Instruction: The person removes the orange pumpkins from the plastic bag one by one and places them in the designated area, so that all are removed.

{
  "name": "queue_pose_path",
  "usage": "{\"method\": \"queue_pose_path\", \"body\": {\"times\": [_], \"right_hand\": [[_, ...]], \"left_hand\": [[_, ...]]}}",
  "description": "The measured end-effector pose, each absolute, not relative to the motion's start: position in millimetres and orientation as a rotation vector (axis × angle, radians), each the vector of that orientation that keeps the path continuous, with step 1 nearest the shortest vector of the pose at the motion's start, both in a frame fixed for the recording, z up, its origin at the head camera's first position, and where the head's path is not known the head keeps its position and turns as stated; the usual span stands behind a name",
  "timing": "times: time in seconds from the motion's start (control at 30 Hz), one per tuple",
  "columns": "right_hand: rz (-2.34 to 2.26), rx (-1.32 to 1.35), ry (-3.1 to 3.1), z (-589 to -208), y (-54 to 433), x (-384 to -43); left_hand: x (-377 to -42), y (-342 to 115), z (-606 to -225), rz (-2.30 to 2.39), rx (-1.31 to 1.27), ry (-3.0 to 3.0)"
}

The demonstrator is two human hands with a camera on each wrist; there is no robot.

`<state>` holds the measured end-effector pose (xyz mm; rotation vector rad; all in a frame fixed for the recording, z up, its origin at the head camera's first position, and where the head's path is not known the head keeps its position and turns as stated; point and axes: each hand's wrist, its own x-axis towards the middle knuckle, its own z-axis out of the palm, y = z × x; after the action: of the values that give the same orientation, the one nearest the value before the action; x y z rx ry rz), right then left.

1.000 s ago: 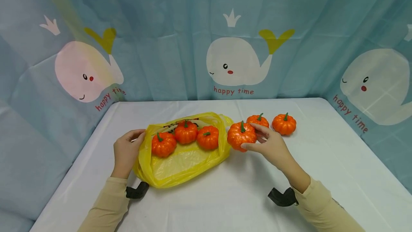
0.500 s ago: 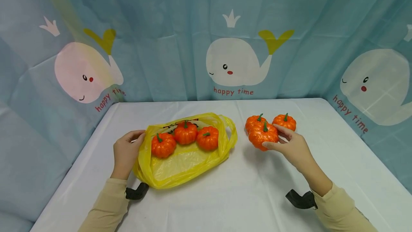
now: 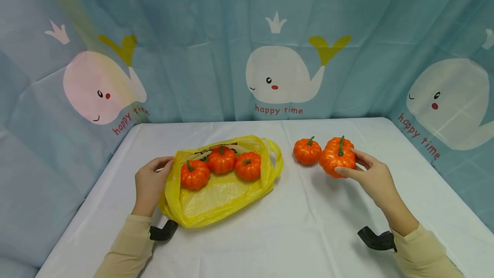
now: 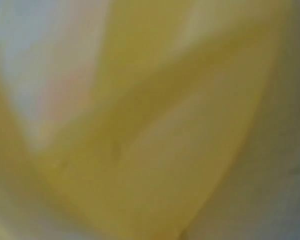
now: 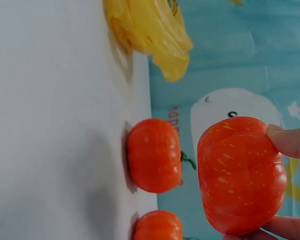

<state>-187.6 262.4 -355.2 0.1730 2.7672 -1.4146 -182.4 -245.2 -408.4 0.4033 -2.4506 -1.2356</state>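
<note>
My left hand (image 3: 150,183) pinches the left rim of a yellow plastic bag (image 3: 216,216), which lies with its mouth spread. Three small orange pumpkins with green stems, one of them the front-left pumpkin (image 3: 195,175), sit inside it. My right hand (image 3: 376,179) grips another orange pumpkin (image 3: 335,161) between thumb and fingers, held above the table with its shadow below. In the right wrist view this held pumpkin (image 5: 242,175) is well clear of the cloth. The left wrist view shows blurred yellow plastic (image 4: 155,165) up close.
One pumpkin (image 3: 307,152) stands on the white-covered table (image 3: 270,243) left of the held one. Another pumpkin (image 3: 344,141) is mostly hidden behind the held one. A blue whale-print curtain (image 3: 216,76) rises along the table's back and sides.
My right hand has carried its pumpkin rightward, from beside the bag to in front of the far-right pumpkin. The bag's right handle loop has sprung outward. My left hand stays put.
</note>
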Motion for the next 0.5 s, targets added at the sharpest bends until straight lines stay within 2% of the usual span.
{"method": "queue_pose_path", "body": {"times": [0.5], "right_hand": [[-1.418,0.391,2.758,-354,297,-191]], "left_hand": [[-182,-246,-408,-1.227,0.389,-2.449]]}}
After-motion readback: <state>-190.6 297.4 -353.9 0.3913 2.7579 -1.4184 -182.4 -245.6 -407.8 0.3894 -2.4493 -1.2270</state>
